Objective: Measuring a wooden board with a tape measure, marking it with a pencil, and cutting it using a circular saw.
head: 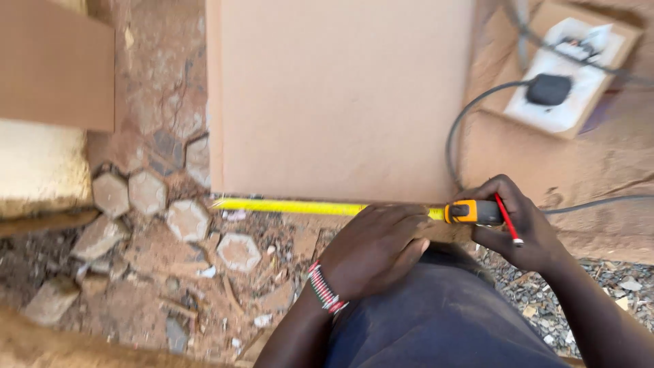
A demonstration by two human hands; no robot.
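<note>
Tape measure, orange and black in its case, is sitting inside the right hand, whose fingers are curling closed around it from behind and below. A red pencil is lying slantwise across the same hand, pinched against the case, its tip pointing down toward the palm. From the case, the yellow blade is running leftward along the lower edge of a pale board, ending near the board's left corner. The left hand is resting palm down on that blade, fingers loosely bent and pressing on it just beside the case; it is gripping nothing. A beaded bracelet is circling the left wrist.

At upper right, a shallow wooden box is holding a white socket block with a black plug seated in it; a grey cable is looping away from the plug down toward the right hand.

Hexagonal paving stones are lying in the reddish dirt to the left. The blade's end hook is too blurred to make out, and the stretch of blade under the left hand is hidden. Both forearms are being cut off by the lower edge, as is the dark clothing between them.
</note>
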